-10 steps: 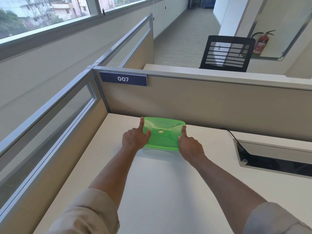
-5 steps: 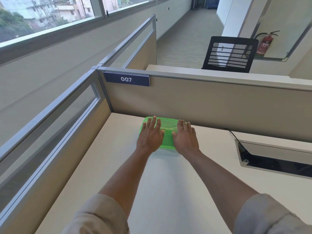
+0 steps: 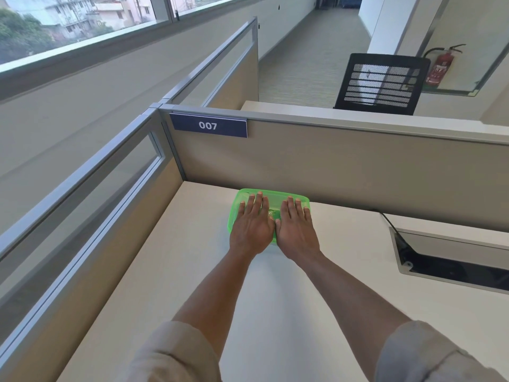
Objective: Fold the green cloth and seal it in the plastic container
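Observation:
A translucent green plastic container (image 3: pixel 275 194) with its lid on sits on the desk near the back partition. My left hand (image 3: pixel 251 226) lies flat on the left half of the lid, fingers spread and pointing away. Beside it, my right hand (image 3: pixel 296 228) lies flat on the right half of the lid, thumbs almost touching. Both palms rest on the lid and grip nothing. The green cloth is not visible; the hands and the tinted lid hide the container's inside.
The cream desk (image 3: pixel 192 271) is walled by a beige partition (image 3: pixel 330 166) labelled 007 behind and a glazed partition (image 3: pixel 91 205) at left. An open cable tray (image 3: pixel 451 260) with a black cable is set into the desk at right. A black mesh chair (image 3: pixel 380 84) stands beyond.
My hands went from gripping the container's near corners with thumbs up to lying flat on its lid. In the last half second they barely moved.

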The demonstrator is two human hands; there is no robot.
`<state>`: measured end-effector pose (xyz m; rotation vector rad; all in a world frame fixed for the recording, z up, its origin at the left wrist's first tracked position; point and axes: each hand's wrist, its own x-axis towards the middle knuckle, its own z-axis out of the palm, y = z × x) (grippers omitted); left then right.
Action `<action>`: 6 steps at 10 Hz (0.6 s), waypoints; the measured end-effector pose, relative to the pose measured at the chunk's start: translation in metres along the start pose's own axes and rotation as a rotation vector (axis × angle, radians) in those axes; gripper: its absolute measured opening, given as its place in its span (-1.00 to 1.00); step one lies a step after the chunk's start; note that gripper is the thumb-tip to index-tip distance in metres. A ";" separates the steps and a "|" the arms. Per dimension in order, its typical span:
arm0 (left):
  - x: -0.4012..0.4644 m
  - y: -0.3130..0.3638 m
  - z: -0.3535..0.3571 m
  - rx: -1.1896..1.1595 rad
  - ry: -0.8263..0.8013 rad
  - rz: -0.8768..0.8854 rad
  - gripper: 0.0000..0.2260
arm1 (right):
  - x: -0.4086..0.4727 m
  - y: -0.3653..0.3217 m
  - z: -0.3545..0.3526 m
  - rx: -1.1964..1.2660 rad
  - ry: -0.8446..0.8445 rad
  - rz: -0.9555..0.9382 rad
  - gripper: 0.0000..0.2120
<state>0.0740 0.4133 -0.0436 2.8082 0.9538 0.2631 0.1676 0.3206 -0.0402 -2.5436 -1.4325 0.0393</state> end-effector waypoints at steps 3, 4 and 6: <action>-0.002 0.000 -0.001 0.000 0.004 -0.003 -0.30 | -0.003 -0.001 0.002 -0.026 0.005 0.019 -0.32; 0.000 -0.001 0.000 0.006 -0.030 -0.013 -0.34 | -0.001 -0.001 0.002 -0.008 -0.008 0.013 -0.34; 0.000 0.006 -0.010 -0.051 -0.020 -0.038 -0.46 | -0.001 0.003 -0.005 0.022 0.003 0.030 -0.44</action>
